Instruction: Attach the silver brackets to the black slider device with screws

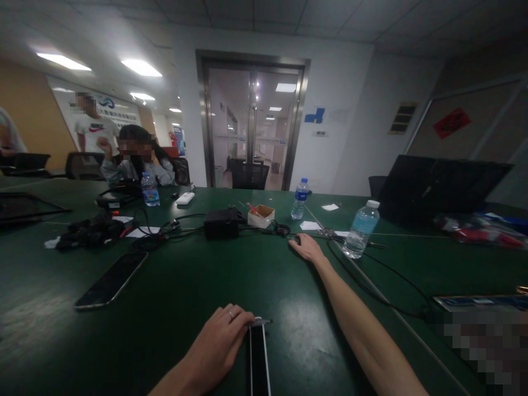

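My left hand (220,341), with a ring on one finger, is closed at the far end of a narrow black device with white edges (259,360) on the green table. Its fingertips pinch a small slim metallic piece (262,322) there, whose kind is unclear. My right arm is stretched forward, and my right hand (307,247) rests low over the table with curled fingers. A small dark object shows at those fingertips, partly covered and too small to name. Beside the right hand lie black cables (281,228) and a piece of white paper (310,225).
Water bottles (361,230) (300,199) stand beyond my right hand. A black power adapter (221,223) and an open small box (261,216) sit mid-table. At left lie a smartphone (112,280) and black gear (88,231). A person (138,157) sits across the table; others stand behind.
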The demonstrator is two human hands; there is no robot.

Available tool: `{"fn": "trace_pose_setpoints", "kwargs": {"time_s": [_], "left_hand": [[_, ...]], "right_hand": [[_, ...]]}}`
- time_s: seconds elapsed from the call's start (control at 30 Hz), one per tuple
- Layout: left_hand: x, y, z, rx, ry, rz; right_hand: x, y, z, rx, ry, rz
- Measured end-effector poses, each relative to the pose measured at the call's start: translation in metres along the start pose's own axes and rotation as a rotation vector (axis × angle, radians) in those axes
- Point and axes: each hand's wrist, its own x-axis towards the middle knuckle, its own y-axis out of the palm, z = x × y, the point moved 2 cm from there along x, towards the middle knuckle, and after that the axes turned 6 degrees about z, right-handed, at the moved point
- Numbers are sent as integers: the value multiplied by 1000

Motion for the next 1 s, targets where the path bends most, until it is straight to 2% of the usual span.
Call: {"fn": "trace_pose_setpoints", "kwargs": {"time_s": [0.23, 0.47, 0.67, 0.9, 1.0], "left_hand": [[2, 0, 1, 10, -4, 4], [0, 5, 6, -12, 9, -9], [0, 4, 6, -9, 8, -8], [-1, 3, 6, -7, 6, 4], [0, 3, 6, -5, 5, 1]], "right_hand": [[9, 5, 5, 29, -234, 60], [0, 4, 9, 42, -343, 81], [-32, 8, 23, 62, -475, 84], [-96, 6, 51, 133, -573, 111], [-114, 4, 54, 158, -592, 90]]}}
